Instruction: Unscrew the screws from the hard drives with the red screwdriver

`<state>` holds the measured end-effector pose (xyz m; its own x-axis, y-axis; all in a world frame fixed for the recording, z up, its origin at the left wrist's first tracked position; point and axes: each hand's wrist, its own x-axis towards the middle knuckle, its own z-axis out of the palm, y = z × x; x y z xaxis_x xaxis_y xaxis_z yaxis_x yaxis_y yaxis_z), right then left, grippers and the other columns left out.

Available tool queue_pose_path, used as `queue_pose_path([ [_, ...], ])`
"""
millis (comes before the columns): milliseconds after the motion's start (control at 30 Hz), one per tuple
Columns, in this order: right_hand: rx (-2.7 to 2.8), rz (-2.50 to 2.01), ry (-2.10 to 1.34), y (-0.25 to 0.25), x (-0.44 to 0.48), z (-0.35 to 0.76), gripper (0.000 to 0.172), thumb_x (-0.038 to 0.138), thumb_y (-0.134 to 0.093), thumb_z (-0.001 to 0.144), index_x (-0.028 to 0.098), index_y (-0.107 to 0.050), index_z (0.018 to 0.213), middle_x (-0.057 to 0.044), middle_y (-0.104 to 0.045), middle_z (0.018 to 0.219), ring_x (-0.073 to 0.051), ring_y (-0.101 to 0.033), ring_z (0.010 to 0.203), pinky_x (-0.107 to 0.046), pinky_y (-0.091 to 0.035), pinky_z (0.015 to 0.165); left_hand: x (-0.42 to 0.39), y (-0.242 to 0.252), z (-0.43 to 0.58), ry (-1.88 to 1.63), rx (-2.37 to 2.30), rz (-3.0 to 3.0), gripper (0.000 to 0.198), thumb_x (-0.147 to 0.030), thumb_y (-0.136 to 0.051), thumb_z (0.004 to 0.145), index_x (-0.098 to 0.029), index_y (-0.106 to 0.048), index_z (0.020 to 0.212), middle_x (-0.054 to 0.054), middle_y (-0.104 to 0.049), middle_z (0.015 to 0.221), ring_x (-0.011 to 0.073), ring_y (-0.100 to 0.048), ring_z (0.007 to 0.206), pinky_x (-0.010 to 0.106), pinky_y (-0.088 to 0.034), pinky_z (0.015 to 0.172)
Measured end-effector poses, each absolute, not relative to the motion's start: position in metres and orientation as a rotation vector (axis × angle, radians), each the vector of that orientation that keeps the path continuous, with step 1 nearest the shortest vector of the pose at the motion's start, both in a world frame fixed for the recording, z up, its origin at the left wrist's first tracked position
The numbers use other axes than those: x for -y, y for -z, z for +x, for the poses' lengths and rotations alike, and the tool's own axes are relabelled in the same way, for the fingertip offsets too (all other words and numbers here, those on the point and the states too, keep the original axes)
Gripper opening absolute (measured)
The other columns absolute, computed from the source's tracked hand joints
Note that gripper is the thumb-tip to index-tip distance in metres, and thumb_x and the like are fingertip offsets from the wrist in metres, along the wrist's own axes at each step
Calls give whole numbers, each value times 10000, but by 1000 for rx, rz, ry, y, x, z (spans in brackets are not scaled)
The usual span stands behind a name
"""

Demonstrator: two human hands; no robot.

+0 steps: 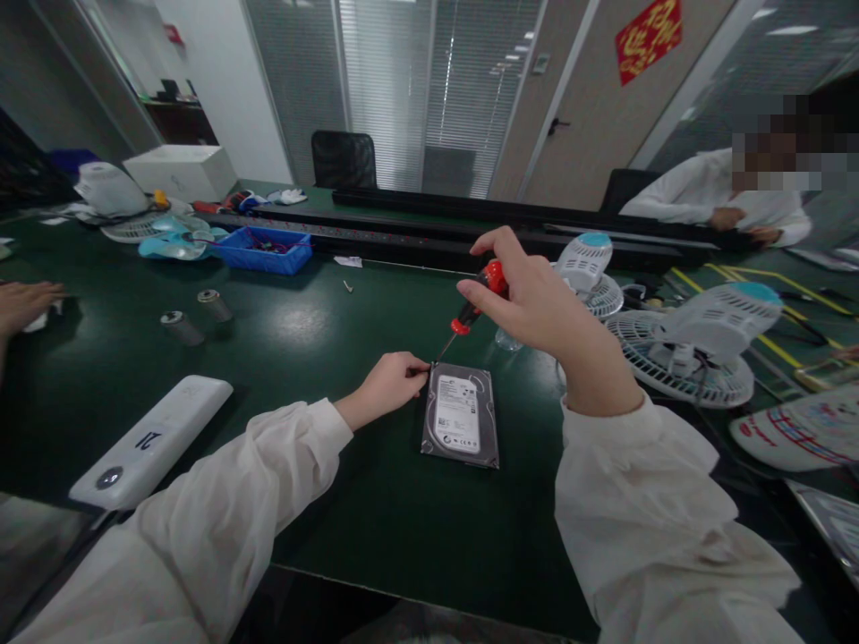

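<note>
A hard disk drive (462, 414) with a white label lies flat on the green table (335, 528). My right hand (530, 291) is closed round a red-and-black screwdriver (473, 309), held tilted with its tip at the drive's far left corner. My left hand (390, 382) rests on the table at that same corner, fingers pinched together by the screwdriver tip; what they pinch is too small to make out.
Two small desk fans (698, 344) stand to the right. A white flat device (151, 440) lies at the left, two grey cylinders (181, 327) beyond it, and a blue bin (265, 248) further back. Another person's hand (23, 304) shows at far left; a co-worker (731, 201) sits at back right.
</note>
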<state>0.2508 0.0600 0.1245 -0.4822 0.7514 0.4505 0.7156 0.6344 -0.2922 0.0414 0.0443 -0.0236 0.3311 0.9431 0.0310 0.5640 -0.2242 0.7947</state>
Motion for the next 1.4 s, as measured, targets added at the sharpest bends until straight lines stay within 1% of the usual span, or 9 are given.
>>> queue_pose_path([
  [233, 2323, -997, -186, -122, -66, 255, 388, 203, -554, 840, 224, -453, 1214, -72, -666, 1084, -211, -606, 826, -365, -442, 742, -43, 23, 40, -692, -1308, 1910, 259, -84, -613, 949, -130, -827, 1086, 82, -789, 978, 109, -693, 614, 212, -548, 576],
  [467, 2303, -1049, -107, -119, -67, 250, 367, 474, -609, 961, 228, -527, 1221, 29, -555, 755, -166, -497, 620, -331, -365, 641, -43, 21, 41, -693, -1307, 1897, 256, -85, -612, 954, -99, -815, 1109, 101, -786, 997, 113, -697, 620, 222, -554, 588],
  [633, 2316, -942, -170, -120, -66, 251, 293, 270, -540, 910, 208, -502, 1193, -79, -647, 1092, -227, -611, 914, -384, -450, 818, -43, 22, 41, -692, -1306, 1887, 260, -87, -611, 954, -104, -812, 1119, 96, -795, 998, 112, -700, 623, 221, -558, 586],
  [733, 2335, -918, -244, -121, -65, 251, 303, 213, -522, 873, 216, -496, 1175, -33, -641, 964, -198, -600, 804, -355, -452, 758, -43, 23, 40, -692, -1301, 1889, 260, -95, -616, 956, -122, -813, 1123, 87, -800, 1014, 111, -704, 625, 222, -564, 591],
  [900, 2300, -1098, -71, -123, -62, 249, 337, 457, -579, 959, 213, -549, 1189, 28, -521, 711, -174, -499, 609, -329, -352, 624, -43, 23, 40, -694, -1302, 1890, 255, -90, -614, 953, -124, -819, 1102, 91, -799, 1009, 115, -706, 631, 226, -567, 596],
  [1067, 2323, -1010, -116, -121, -65, 251, 358, 291, -540, 897, 210, -506, 1244, -63, -665, 1023, -215, -592, 805, -361, -410, 725, -43, 21, 41, -693, -1303, 1888, 260, -89, -611, 953, -129, -821, 1100, 85, -797, 1000, 118, -705, 632, 223, -560, 592],
  [1133, 2337, -958, -160, -121, -65, 251, 358, 265, -540, 883, 214, -510, 1236, -44, -661, 989, -194, -580, 756, -349, -413, 710, -43, 22, 41, -694, -1304, 1886, 261, -88, -611, 952, -125, -820, 1105, 91, -795, 1022, 115, -703, 631, 223, -561, 594],
  [1267, 2320, -1110, -77, -124, -62, 251, 360, 472, -599, 938, 202, -569, 1173, 16, -552, 725, -173, -502, 611, -333, -346, 633, -43, 22, 40, -694, -1308, 1880, 262, -79, -615, 948, -115, -815, 1114, 97, -796, 1037, 110, -700, 626, 221, -564, 597],
  [1400, 2326, -1087, -92, -124, -62, 251, 417, 398, -548, 931, 181, -523, 1286, -54, -655, 930, -216, -577, 750, -359, -387, 704, -43, 23, 41, -694, -1316, 1875, 260, -82, -616, 948, -112, -815, 1112, 96, -798, 1019, 109, -700, 618, 218, -562, 592],
])
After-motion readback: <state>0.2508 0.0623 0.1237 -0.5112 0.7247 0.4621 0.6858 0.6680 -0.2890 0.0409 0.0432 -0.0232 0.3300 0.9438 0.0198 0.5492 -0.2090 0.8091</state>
